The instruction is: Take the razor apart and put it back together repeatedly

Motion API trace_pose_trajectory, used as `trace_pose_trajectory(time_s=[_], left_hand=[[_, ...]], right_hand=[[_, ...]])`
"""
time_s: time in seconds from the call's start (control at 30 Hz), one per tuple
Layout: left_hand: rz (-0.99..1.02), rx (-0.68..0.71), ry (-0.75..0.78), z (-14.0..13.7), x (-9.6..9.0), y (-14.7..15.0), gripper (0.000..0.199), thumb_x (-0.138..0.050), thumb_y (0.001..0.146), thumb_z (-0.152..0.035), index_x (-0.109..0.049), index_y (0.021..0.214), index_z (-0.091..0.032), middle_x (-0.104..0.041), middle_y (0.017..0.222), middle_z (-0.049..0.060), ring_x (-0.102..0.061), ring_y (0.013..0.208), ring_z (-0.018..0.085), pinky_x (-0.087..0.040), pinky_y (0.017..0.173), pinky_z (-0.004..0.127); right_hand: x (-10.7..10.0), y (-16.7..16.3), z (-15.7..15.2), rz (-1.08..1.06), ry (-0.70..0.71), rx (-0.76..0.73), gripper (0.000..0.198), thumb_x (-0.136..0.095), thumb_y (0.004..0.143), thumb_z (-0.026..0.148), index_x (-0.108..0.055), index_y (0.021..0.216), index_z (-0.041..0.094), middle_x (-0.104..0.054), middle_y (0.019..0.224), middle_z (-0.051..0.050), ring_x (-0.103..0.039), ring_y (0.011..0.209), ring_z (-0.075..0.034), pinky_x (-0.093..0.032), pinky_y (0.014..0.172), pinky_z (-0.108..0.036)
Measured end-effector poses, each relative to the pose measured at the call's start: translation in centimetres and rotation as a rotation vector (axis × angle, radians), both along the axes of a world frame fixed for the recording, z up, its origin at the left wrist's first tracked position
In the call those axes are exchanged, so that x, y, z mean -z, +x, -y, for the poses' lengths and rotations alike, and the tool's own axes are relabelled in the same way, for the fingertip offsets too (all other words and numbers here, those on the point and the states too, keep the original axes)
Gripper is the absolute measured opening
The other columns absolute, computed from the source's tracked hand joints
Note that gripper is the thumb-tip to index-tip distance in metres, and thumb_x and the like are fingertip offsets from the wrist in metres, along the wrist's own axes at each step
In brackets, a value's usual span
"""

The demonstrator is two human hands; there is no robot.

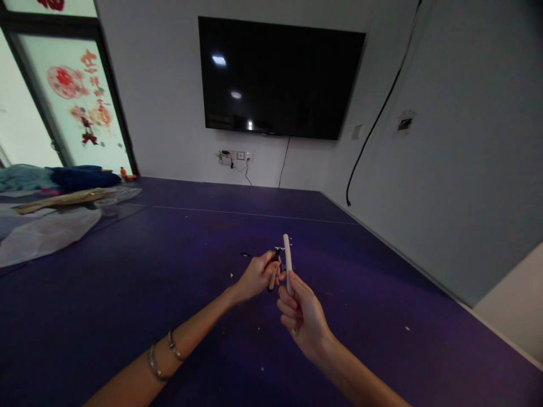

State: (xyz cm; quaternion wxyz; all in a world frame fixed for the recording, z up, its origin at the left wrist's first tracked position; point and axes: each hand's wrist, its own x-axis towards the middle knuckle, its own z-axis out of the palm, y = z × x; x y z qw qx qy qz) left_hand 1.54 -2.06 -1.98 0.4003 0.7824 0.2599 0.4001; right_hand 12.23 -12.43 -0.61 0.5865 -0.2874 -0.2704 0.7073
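Note:
My left hand (pixel 255 277) is closed around a slim black-and-beige tool (pixel 277 255). The tool has a small, pale crosspiece at its top, like a razor or a peeler; its exact kind is too small to make out. My right hand (pixel 306 316) grips a smooth, whitish stick (pixel 287 254), slightly curved and held almost upright. The stick's top end rises free above my fingers, close beside the tool's head. Both hands are near each other over the dark purple surface (pixel 203 316), and my fingers hide parts of both things.
Small white bits (pixel 407 328) are scattered over the surface, with a small dark piece (pixel 245 254) beyond my left hand. Plastic sheeting (pixel 51 234), a long tan piece (pixel 63 199) and blue cloth (pixel 85 177) lie at left. A black cable (pixel 373 127) hangs at right.

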Motion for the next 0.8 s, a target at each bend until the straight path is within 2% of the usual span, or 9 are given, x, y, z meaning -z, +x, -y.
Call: trace_pose_trajectory(time_s=[0.17,0.33,0.53,0.67,0.8], left_hand=[[0.015,-0.020,-0.022,0.1,0.1,0.1,0.015,-0.040,0.085,-0.029,-0.048,0.080,-0.017,-0.056,0.058,-0.003,-0.051,0.047,0.009,-0.038,0.049,0.020],[0.004,-0.022,-0.028,0.1,0.0,0.2,0.013,-0.040,0.085,-0.026,-0.048,0.080,-0.016,-0.054,0.055,-0.003,-0.049,0.044,0.008,-0.037,0.046,0.019],[0.029,-0.045,-0.025,-0.2,0.1,-0.1,0.017,-0.039,0.086,-0.029,-0.045,0.075,-0.017,-0.054,0.056,-0.003,-0.051,0.047,0.008,-0.039,0.047,0.019],[0.019,-0.040,-0.035,0.0,0.1,0.2,0.013,-0.039,0.085,-0.025,-0.047,0.080,-0.017,-0.054,0.055,-0.003,-0.050,0.046,0.008,-0.038,0.047,0.019],[0.031,-0.039,-0.008,0.2,-0.3,0.0,0.016,-0.041,0.085,-0.027,-0.046,0.074,-0.017,-0.054,0.054,-0.004,-0.050,0.046,0.008,-0.039,0.048,0.019]], right_hand=[[1.1,-0.3,0.7,0.006,-0.040,0.028,0.034,-0.064,0.070,0.048,-0.045,0.078,0.021,-0.026,0.043,0.012,-0.009,0.037,-0.002,-0.004,0.033,-0.014],[0.4,-0.1,0.7,-0.005,-0.036,0.011,0.033,-0.065,0.069,0.046,-0.046,0.080,0.020,-0.026,0.043,0.012,-0.008,0.038,-0.002,-0.004,0.033,-0.014],[0.9,-0.5,1.1,-0.004,-0.050,-0.023,0.033,-0.062,0.072,0.048,-0.048,0.082,0.020,-0.026,0.043,0.012,-0.009,0.037,-0.002,-0.004,0.033,-0.014],[0.1,-0.2,0.9,-0.019,-0.054,0.000,0.035,-0.067,0.067,0.046,-0.047,0.079,0.020,-0.026,0.042,0.012,-0.008,0.037,-0.001,-0.003,0.033,-0.014],[0.2,-0.5,1.0,-0.024,-0.057,-0.012,0.035,-0.067,0.066,0.046,-0.048,0.080,0.020,-0.026,0.042,0.012,-0.009,0.037,-0.001,-0.004,0.033,-0.014]])
